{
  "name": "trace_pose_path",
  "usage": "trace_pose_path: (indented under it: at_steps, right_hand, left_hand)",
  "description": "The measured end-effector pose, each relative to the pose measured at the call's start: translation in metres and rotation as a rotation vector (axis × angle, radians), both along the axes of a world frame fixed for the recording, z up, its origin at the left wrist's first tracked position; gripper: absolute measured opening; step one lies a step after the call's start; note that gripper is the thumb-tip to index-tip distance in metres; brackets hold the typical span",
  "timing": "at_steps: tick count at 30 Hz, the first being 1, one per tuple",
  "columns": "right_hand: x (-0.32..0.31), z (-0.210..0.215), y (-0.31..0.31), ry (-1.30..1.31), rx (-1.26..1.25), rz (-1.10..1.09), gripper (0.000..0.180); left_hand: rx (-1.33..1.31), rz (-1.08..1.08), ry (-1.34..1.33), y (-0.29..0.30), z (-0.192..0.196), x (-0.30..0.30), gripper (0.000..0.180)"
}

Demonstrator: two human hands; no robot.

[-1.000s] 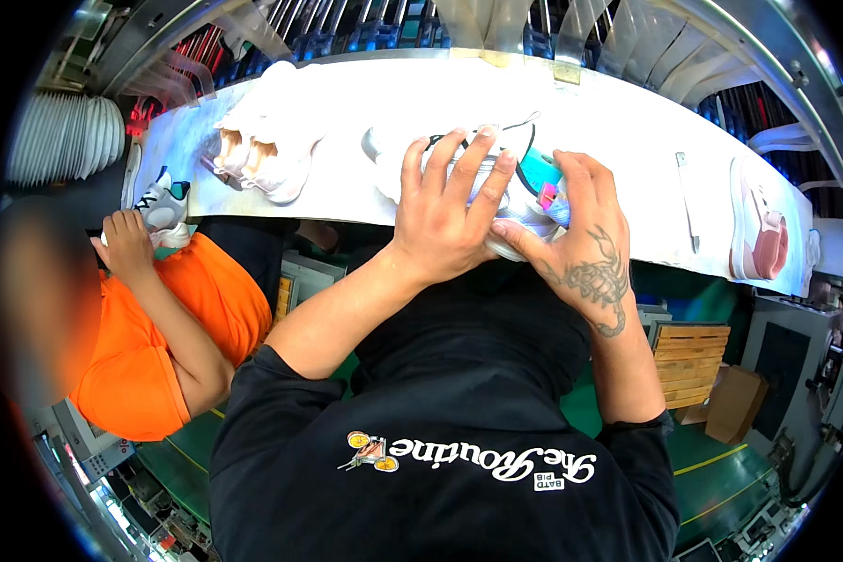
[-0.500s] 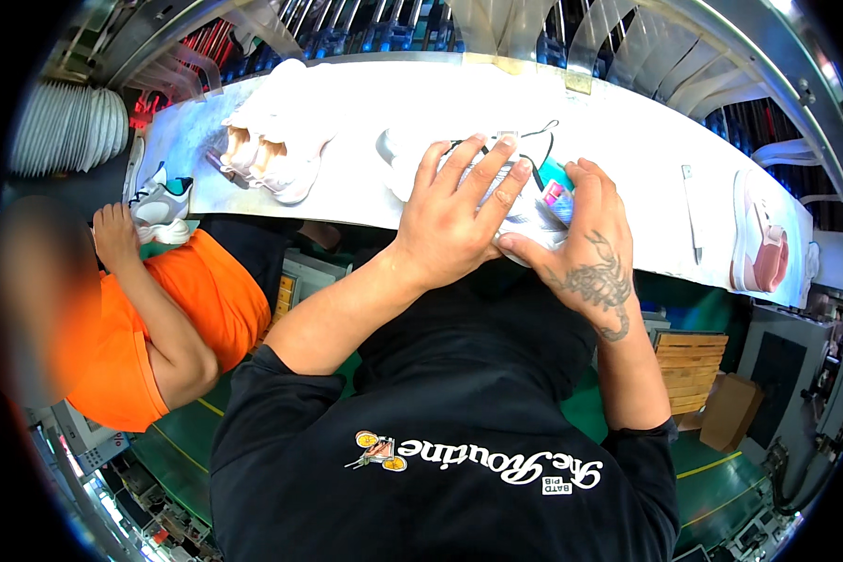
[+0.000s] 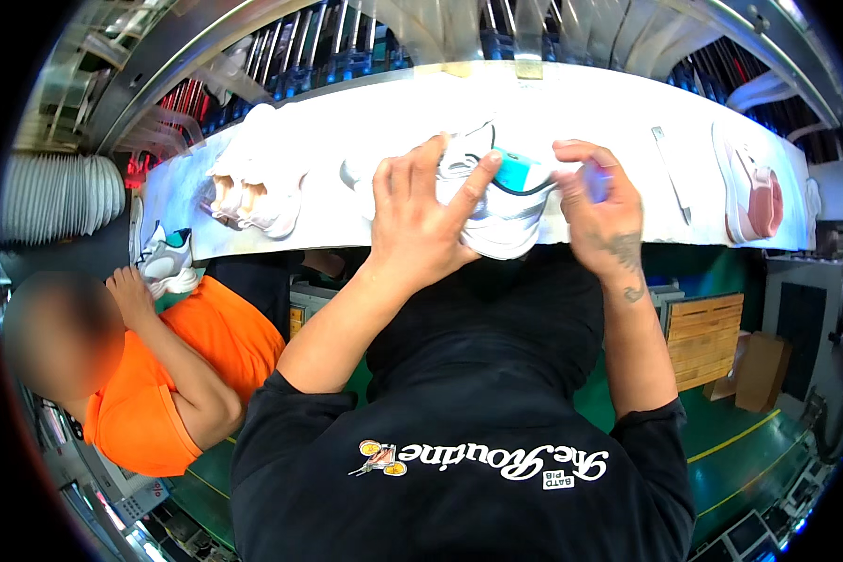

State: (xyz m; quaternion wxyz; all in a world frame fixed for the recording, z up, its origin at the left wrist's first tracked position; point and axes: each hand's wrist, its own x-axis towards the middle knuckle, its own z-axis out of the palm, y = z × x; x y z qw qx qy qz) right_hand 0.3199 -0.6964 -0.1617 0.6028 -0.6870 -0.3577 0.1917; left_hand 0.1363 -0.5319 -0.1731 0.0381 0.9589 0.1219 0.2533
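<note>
A white sneaker (image 3: 513, 229) lies with its heel toward me at the table's near edge. Its collar has a dark trim, and a turquoise patch (image 3: 515, 170) shows in its opening. My left hand (image 3: 420, 214) grips the sneaker from its left side, thumb along the opening. Just right of the shoe and apart from its heel, my right hand (image 3: 611, 217) is curled around a small purple piece (image 3: 594, 180), smeared by motion. What kind of thing the piece is cannot be made out. Another pale shoe, partly hidden, lies beyond my left hand.
The white table (image 3: 618, 103) curves across the view. Pale shoes (image 3: 264, 192) stand at its left; a thin metal tool (image 3: 671, 176) and a pink-and-white shoe (image 3: 751, 187) lie at its right. At left, a co-worker in orange (image 3: 192, 375) handles a grey-white sneaker (image 3: 167, 262).
My right hand has lifted off the sneaker and moved right, with the small purple piece in it. A pink-and-blue piece seen earlier at the shoe's opening no longer shows there. My left hand stays on the shoe.
</note>
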Motion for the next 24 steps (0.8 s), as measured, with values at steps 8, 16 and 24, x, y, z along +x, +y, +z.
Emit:
trace_pose_path:
  at_steps: [8, 16, 24]
  right_hand:
    - [-0.019, -0.007, 0.026, 0.714, 0.818, -0.149, 0.039]
    - [-0.006, -0.013, 0.013, 0.648, 0.614, 0.147, 0.033]
    - [0.025, -0.009, 0.003, -0.125, -0.015, -0.122, 0.035]
  left_hand:
    - [0.037, 0.0, -0.008, -0.005, -0.008, 0.003, 0.116]
    - [0.041, -0.016, -0.001, -0.008, -0.005, 0.002, 0.101]
    - [0.079, -0.033, -0.08, -0.002, -0.015, -0.001, 0.108]
